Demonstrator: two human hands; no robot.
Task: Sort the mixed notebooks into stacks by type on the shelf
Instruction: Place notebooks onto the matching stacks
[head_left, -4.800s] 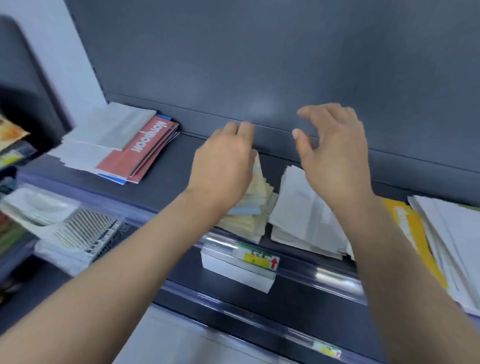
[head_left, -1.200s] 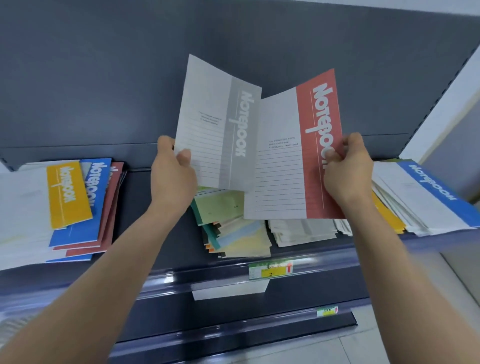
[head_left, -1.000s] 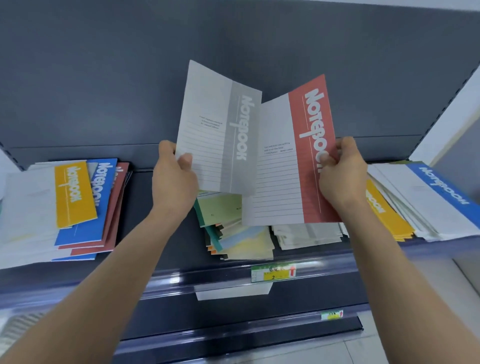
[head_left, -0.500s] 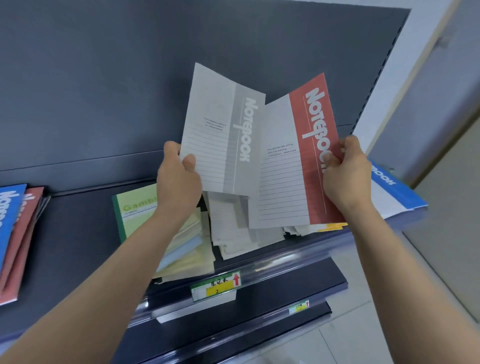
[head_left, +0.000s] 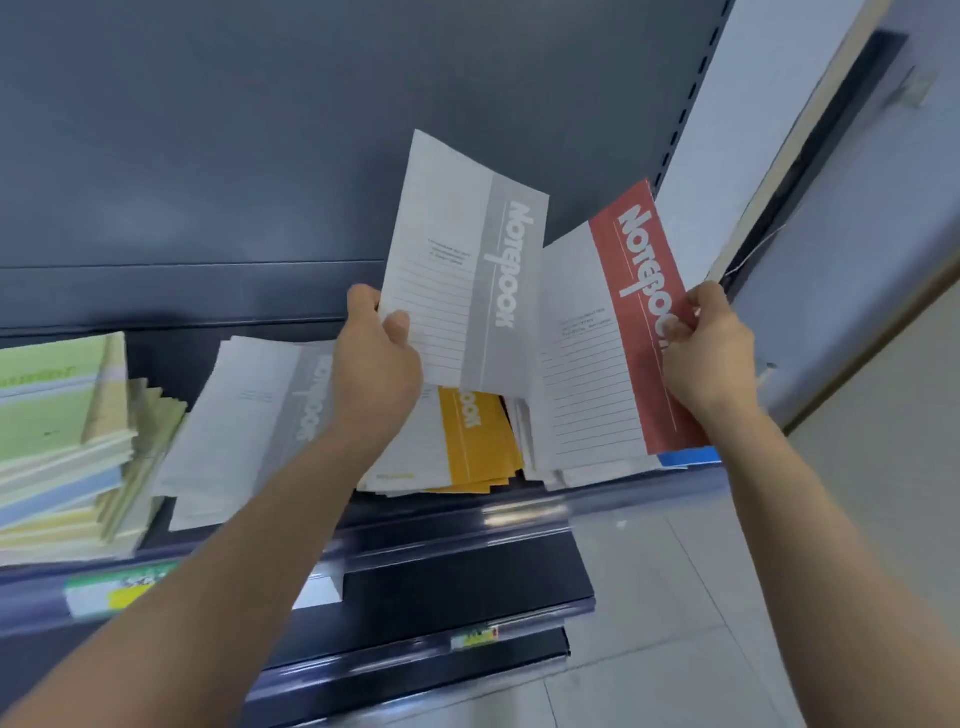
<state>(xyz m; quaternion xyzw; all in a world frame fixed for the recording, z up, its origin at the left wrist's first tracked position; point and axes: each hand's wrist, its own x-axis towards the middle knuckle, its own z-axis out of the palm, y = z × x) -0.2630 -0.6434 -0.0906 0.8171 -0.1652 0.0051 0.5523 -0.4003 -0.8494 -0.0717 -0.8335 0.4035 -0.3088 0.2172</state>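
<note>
The grey notebook (head_left: 467, 270) and the red notebook (head_left: 618, 332) are both up in the air, above the right end of the shelf (head_left: 467, 519) and in front of its dark back panel (head_left: 260, 156). Their inner edges overlap. The left hand (head_left: 376, 358) pinches the grey one at its lower left edge, thumb on the cover. The right hand (head_left: 706, 348) pinches the red band at its right edge.

Each thin, floppy book hangs from a single edge pinch, so a loosened thumb could probably let it sag and slide. It would land on the jumble below or go past the shelf's front lip to the floor. Misfiling looks the likelier fault: directly beneath lies a yellow notebook (head_left: 478, 441) on loose white sheets, not a red or grey stack. A careless drop there would only deepen the mix.

By count, there are two notebooks in hand, one per hand. Three heaps show on the shelf: a pastel stack (head_left: 57, 431) at left, a grey-topped heap (head_left: 249, 415) in the middle, and the yellow-topped pile at right. One blue corner (head_left: 691, 457) peeks out under the red cover. How many books each heap holds cannot be told through the blur.
</note>
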